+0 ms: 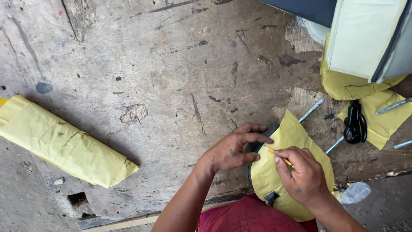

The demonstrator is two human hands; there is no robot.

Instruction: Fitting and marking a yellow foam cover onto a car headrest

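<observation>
- Worn, scarred wooden desk (pixel 171 64) beneath.
- Right hand (pixel 302 176): grip pinched narrow on orange pencil (pixel 279 155), tip on yellow sheet (pixel 296 133).
- Left hand (pixel 234 150): fingers pressing sheet over dark piece (pixel 253 148), near desk edge.
- Black scissors (pixel 355 122) to right; yellow roll (pixel 64 144) well apart, left.

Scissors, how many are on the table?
1. The black-handled scissors lie at the right, beside yellow fabric pieces, past the right hand. More could hide under fabric.
</observation>
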